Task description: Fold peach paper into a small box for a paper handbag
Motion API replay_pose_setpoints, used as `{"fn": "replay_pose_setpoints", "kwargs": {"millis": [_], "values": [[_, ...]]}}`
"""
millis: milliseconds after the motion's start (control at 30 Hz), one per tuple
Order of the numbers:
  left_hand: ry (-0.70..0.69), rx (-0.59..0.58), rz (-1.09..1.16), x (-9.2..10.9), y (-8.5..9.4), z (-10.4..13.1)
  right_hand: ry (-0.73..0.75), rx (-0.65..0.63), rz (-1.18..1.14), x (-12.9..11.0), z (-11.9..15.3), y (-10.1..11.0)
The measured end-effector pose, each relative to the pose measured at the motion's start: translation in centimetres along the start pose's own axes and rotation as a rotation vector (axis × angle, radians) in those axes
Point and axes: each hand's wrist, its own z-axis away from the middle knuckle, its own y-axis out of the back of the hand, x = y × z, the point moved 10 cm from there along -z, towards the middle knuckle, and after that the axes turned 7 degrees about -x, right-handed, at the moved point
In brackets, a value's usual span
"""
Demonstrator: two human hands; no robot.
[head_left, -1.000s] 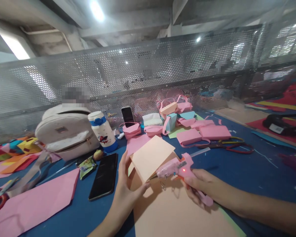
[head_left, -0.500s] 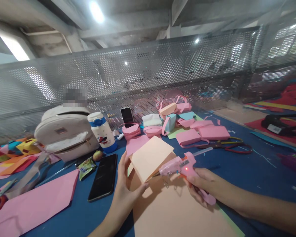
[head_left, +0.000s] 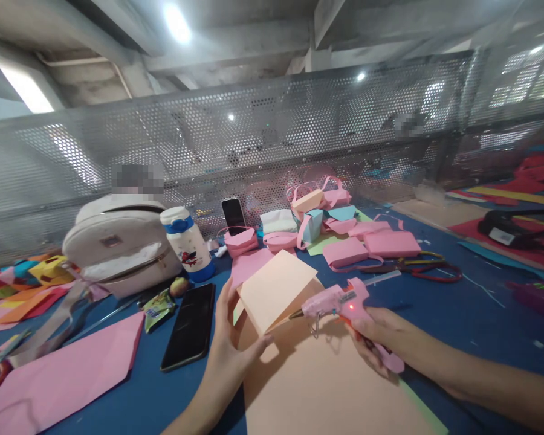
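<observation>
A folded piece of peach paper (head_left: 278,287) is held in my left hand (head_left: 236,344), with the thumb at its near corner and the fingers along its left side. My right hand (head_left: 376,341) wraps round the handle of a pink glue gun (head_left: 333,305), whose small red light is lit. The gun's metal nozzle points left, at the open edge of the folded paper; whether it touches cannot be made out. A clear glue stick sticks out of the gun's back. Beneath both hands lies a large peach sheet (head_left: 326,386).
Left of my hand lie a black phone (head_left: 189,326), a snack packet (head_left: 158,309) and a pink sheet (head_left: 72,374). A bottle (head_left: 188,244) and white backpack (head_left: 118,241) stand behind. Several small paper bags (head_left: 392,241) and scissors (head_left: 428,266) are at the back right, before a perforated metal screen (head_left: 263,133).
My right hand has drawn the glue gun slightly to the right along the paper's edge, away from the near corner. My left hand and the folded paper stay nearly still.
</observation>
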Motion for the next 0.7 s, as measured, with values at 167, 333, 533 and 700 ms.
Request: {"fn": "replay_pose_setpoints", "kwargs": {"millis": [167, 333, 533, 700], "values": [[0.015, 0.010, 0.006, -0.21, 0.14, 0.00, 0.049, -0.028, 0.014, 0.03, -0.09, 0.09], [0.002, 0.020, 0.012, -0.35, 0.41, -0.08, 0.058, -0.021, 0.005, 0.30, -0.15, 0.44], [0.025, 0.067, 0.030, 0.30, 0.18, -0.09, 0.087, -0.025, 0.029, 0.66, -0.33, 0.75], [0.020, 0.075, 0.036, 0.42, 0.18, -0.12, 0.096, -0.044, 0.029, 0.16, -0.21, 0.38]]}}
